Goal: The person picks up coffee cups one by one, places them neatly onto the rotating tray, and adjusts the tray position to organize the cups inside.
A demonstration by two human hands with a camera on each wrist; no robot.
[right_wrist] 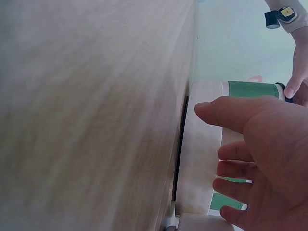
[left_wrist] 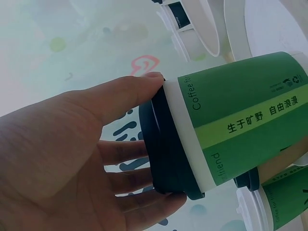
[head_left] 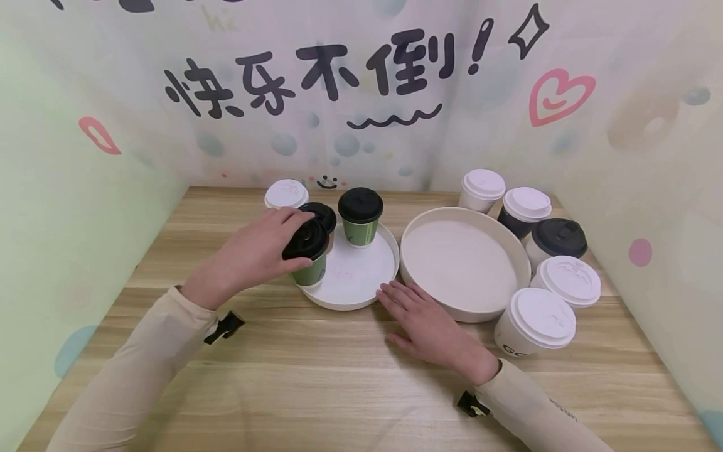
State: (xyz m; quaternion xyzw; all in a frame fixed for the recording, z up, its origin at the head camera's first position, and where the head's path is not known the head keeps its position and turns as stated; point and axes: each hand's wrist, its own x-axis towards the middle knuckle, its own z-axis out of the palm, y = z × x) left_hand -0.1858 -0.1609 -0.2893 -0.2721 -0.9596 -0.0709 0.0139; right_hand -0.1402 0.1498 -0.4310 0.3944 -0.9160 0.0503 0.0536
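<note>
My left hand (head_left: pixel 254 248) grips the black lid of a green paper coffee cup (head_left: pixel 309 274), thumb on one side and fingers on the other. The cup is upright at the left edge of a shallow white round tray (head_left: pixel 353 282). Close behind it stands a brown cup with a black lid (head_left: pixel 323 216), partly hidden by my hand. A second green cup (head_left: pixel 360 233) stands at the tray's back. My right hand (head_left: pixel 426 326) has its fingers extended beside the tray's right rim, holding nothing; the right wrist view shows the palm (right_wrist: pixel 284 154) facing the tray's side.
Right of the white tray sits a deeper cream round tray (head_left: pixel 463 260). Several lidded cups curve around its right side, among them a white cup (head_left: pixel 533 323) in front and a black-lidded cup (head_left: pixel 556 242). A white-lidded cup (head_left: pixel 286 193) stands back left. A printed cloth (head_left: pixel 316 150) hangs behind the table.
</note>
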